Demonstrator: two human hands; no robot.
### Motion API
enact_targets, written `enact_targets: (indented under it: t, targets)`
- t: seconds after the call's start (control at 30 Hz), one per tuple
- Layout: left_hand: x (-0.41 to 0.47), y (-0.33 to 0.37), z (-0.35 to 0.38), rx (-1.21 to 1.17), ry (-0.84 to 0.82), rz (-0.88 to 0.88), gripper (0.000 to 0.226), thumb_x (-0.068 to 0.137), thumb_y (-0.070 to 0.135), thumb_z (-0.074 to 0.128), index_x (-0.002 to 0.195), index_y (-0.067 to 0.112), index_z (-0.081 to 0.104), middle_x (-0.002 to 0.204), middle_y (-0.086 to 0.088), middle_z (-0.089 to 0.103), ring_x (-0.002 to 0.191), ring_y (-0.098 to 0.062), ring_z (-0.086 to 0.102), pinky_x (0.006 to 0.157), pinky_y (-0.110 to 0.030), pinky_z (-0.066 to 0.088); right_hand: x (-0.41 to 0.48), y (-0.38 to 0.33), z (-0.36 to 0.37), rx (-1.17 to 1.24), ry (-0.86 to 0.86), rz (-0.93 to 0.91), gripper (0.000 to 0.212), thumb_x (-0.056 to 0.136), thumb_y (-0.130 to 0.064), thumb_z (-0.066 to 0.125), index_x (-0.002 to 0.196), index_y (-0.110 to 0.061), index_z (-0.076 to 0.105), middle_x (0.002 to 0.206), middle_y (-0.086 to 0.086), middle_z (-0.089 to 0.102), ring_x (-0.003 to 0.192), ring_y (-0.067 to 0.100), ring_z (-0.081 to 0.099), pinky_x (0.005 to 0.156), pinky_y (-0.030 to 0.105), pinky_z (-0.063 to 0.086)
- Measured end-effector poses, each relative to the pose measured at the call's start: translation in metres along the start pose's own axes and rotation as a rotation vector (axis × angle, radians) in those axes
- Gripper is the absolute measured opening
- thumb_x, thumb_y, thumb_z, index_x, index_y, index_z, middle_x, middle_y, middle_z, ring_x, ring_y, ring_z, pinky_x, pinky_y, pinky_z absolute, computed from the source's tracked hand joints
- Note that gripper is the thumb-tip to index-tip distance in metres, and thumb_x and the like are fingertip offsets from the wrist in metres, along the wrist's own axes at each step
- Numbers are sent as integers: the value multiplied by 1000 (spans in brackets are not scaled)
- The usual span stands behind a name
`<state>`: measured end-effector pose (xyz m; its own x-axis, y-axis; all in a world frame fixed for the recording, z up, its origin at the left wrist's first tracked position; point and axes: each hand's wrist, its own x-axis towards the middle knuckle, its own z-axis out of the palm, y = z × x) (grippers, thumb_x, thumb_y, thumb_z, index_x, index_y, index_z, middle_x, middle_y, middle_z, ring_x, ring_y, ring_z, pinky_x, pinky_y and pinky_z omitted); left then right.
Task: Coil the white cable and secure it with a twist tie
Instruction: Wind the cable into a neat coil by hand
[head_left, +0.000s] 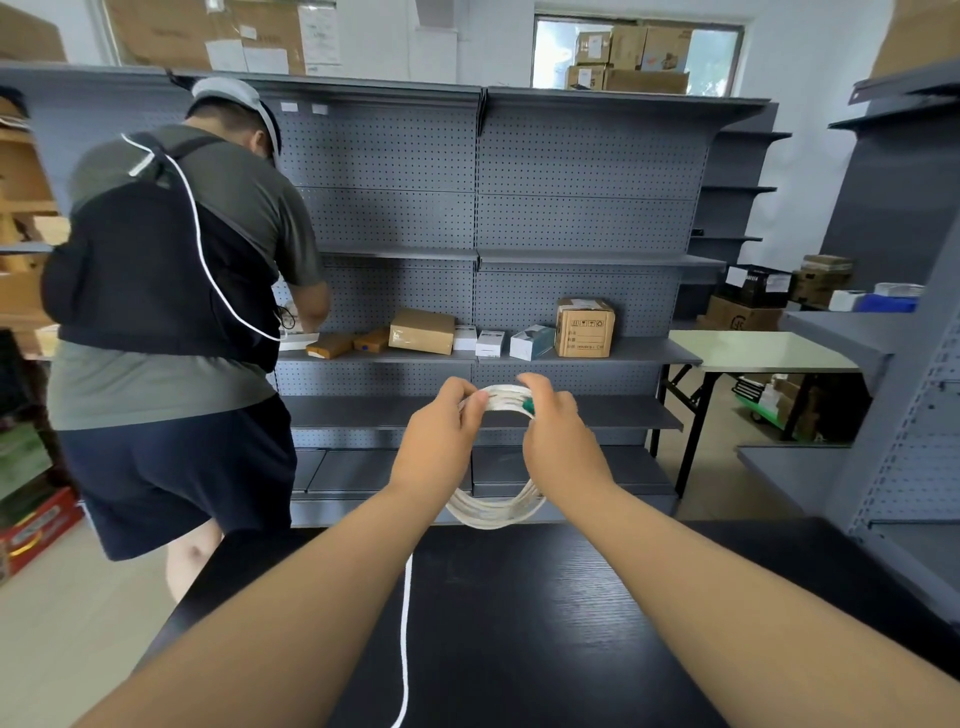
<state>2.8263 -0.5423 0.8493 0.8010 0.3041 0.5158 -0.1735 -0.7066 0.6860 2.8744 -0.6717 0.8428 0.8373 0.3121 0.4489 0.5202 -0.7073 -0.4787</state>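
The white cable is wound into a coil of several loops that I hold up above the far edge of the black table. My left hand grips the top of the coil on its left side. My right hand grips the top on the right, and a small green twist tie shows at its fingers against the loops. The coil's lower part hangs between my wrists. A loose tail of the cable trails down across the table toward me.
A person stands at the left, bent over a grey pegboard shelving unit that holds cardboard boxes. A folding table stands at the right, with more grey shelves beside it.
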Motion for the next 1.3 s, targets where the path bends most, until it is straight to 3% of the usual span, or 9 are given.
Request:
enact_targets:
  t: [0.1,0.17,0.33,0.5,0.73,0.87,0.93,1.1,1.3]
  targets:
    - [-1,6,-2,176,-54,112,26,97,37,41,100,14,51,75,-6,60,73,-28,56,64,-39,45,-2,-1,-1,-175,-64,-107,61,88,0,39,140,-28,24,113,11,37,66,31,44,58,35,32]
    - [-1,10,-4,285,-54,167,30,98,38,38,104,12,51,85,-11,62,78,-31,57,67,-42,47,-3,-1,0,-232,-87,-131,60,88,2,37,141,-25,24,113,13,38,74,36,53,59,36,34]
    - [-1,14,-7,508,-22,197,38,97,47,32,111,16,49,96,-10,59,78,-35,59,63,-40,50,-4,-4,2,-189,-61,-117,53,88,5,34,133,-21,29,98,10,34,67,33,45,58,37,33]
    - [-2,7,-4,283,39,35,38,91,53,44,103,18,51,90,-3,62,81,-26,58,65,-36,47,-3,-5,5,-75,-30,-31,45,86,6,33,122,-21,32,93,7,30,55,25,34,53,32,28]
    - [5,-2,-9,-287,-206,-395,56,84,61,48,83,8,65,66,3,57,58,-13,52,57,-25,39,0,3,2,-6,-2,138,32,88,0,28,112,-20,30,91,9,33,57,23,37,50,32,26]
    - [6,-1,-6,-416,-189,-365,44,89,51,49,79,9,57,64,2,56,51,-11,50,59,-24,44,0,3,4,16,-6,183,31,89,-2,29,116,-18,30,93,10,34,57,22,37,55,33,30]
    - [5,2,-2,-329,-99,-313,42,90,49,50,79,9,53,62,0,55,47,-11,49,51,-20,44,1,1,5,27,-13,186,31,90,-1,31,117,-17,30,93,10,35,57,22,37,58,34,33]
    - [1,6,3,-69,107,-113,39,91,48,48,79,11,48,60,3,46,58,-17,41,53,-31,35,4,-2,1,66,6,139,27,89,-4,39,114,-13,36,95,12,42,68,29,43,61,35,34]
    - [8,6,1,-18,1,-40,40,89,50,51,76,12,48,57,2,44,56,-16,40,50,-31,30,6,4,-4,66,-46,2,37,90,-6,42,125,-17,38,112,14,47,87,36,52,71,42,45]
